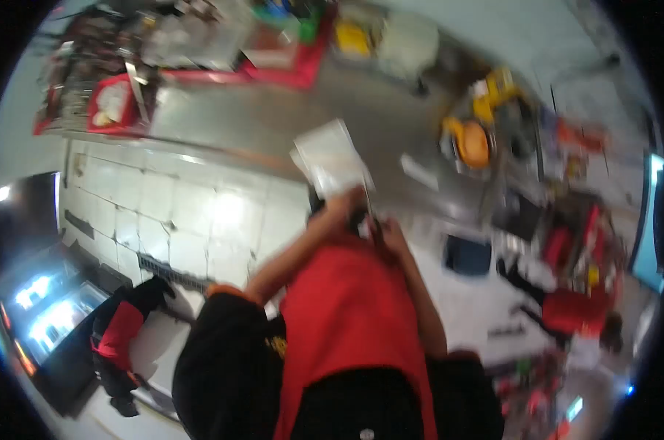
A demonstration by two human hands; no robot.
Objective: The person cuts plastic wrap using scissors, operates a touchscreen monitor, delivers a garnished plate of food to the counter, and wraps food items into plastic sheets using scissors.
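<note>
My left hand (345, 200) is closed at the near end of a white, flat packet (333, 155), which reaches out over the edge of the steel counter (237, 110). Its fingers are blurred, but they seem wrapped on the packet's lower edge. Just to the right and a little nearer my body, my right hand (393, 236) is closed around a slim dark thing (376, 229). A thin pale edge runs up from there beside the packet; blur hides what kind of tool it is. Both hands are in front of my red apron (354, 308).
On the counter lie a red basket (112, 103) with pale pieces, a red tray (303, 70), a white slip (420, 171) and an orange-topped container (473, 143). Two people in red and black, one person (123, 330) left and another person (574, 312) right, stand on the tiled floor (200, 213).
</note>
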